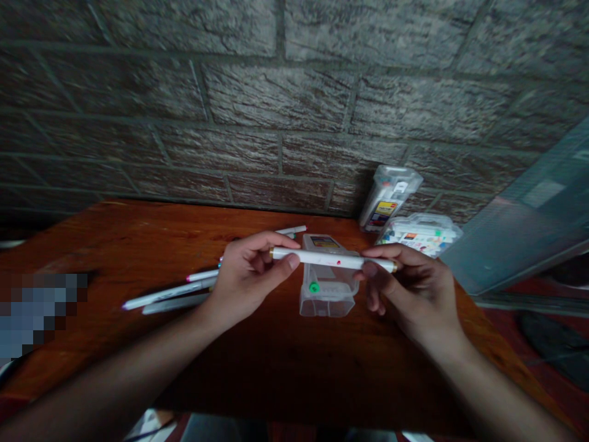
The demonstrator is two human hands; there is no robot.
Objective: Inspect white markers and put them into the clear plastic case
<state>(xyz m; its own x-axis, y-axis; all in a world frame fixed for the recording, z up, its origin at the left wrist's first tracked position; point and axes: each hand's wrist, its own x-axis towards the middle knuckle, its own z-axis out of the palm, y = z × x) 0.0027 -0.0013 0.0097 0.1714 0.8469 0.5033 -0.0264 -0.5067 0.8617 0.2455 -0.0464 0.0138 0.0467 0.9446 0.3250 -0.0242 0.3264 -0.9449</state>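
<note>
A white marker with gold-coloured ends and a small red mark is held level above the table. My left hand pinches its left end between thumb and fingers. Around its right end, the thumb and fingers of my right hand are closed. Behind and below the marker lies a clear plastic case, with a green-capped marker in it. Several loose markers lie on the table to the left, partly hidden by my left hand.
The wooden table meets a stone-block wall. At the back right, a tall clear case leans upright beside a wider clear case of colourful contents. A translucent panel rises on the right. A pixelated patch covers the left edge.
</note>
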